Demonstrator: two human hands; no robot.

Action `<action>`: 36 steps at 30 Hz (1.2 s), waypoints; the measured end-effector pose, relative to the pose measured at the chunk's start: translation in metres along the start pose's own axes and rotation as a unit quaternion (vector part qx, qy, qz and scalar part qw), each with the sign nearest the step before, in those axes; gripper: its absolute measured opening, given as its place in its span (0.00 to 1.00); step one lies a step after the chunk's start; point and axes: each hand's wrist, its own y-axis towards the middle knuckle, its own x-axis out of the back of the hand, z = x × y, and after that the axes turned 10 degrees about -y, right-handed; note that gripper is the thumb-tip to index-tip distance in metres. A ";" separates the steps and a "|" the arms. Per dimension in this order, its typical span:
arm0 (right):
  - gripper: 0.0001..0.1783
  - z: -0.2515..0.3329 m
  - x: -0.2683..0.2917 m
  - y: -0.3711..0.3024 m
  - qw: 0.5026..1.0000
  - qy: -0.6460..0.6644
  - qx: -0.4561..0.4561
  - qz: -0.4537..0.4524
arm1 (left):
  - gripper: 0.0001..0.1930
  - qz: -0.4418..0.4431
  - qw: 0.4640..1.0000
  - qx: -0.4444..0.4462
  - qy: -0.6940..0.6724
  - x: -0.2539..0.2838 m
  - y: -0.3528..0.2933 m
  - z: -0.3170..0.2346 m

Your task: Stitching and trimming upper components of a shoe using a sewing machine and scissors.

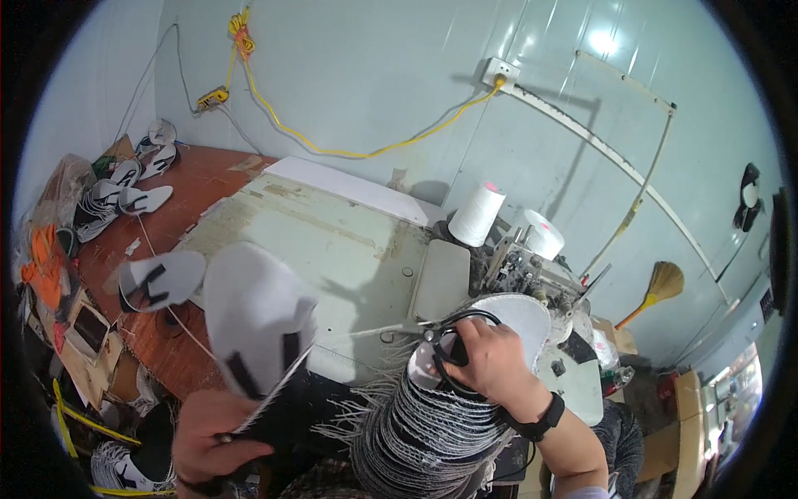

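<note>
My left hand point(218, 441) is closed on the narrow end of a white insole-shaped piece point(258, 308), held up slightly blurred, with two black strips on it. A thread runs from near it toward another white piece point(166, 279) with black marks. My right hand point(490, 358), with a black band on the wrist, grips black-handled scissors point(445, 353); their blades are hard to make out. Under that hand lies a thick, curved stack of insole pieces point(428, 441), loose thread ends fringing its left side. A pale thread stretches left from the scissors across the table.
A sewing machine point(532, 266) with white thread cones point(477, 214) stands right of centre. More white pieces point(145, 200) lie on the red-brown board point(212, 170) at the far left. A yellow cord point(366, 155) hangs along the wall. Orange gloves point(46, 262) and cardboard clutter the left edge.
</note>
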 end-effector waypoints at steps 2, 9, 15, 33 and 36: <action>0.28 -0.003 0.007 -0.002 0.998 0.009 -0.048 0.036 | 0.14 -0.023 0.989 -0.105 -0.102 -0.025 0.036 -0.004; 0.21 -0.020 0.054 -0.022 0.903 0.275 -0.238 -0.230 | 0.10 0.209 0.952 -0.222 0.036 -0.177 0.171 0.010; 0.23 0.000 0.005 -0.006 0.968 0.186 -0.161 0.043 | 0.19 0.417 0.899 -0.087 0.101 -0.184 0.074 0.044; 0.33 0.012 0.044 0.030 0.992 0.072 0.076 -0.064 | 0.11 -0.205 0.976 -0.075 -0.007 0.034 -0.001 0.010; 0.30 0.027 0.025 0.051 0.996 0.027 0.084 0.000 | 0.12 -0.185 0.960 -0.194 -0.082 0.012 0.016 -0.002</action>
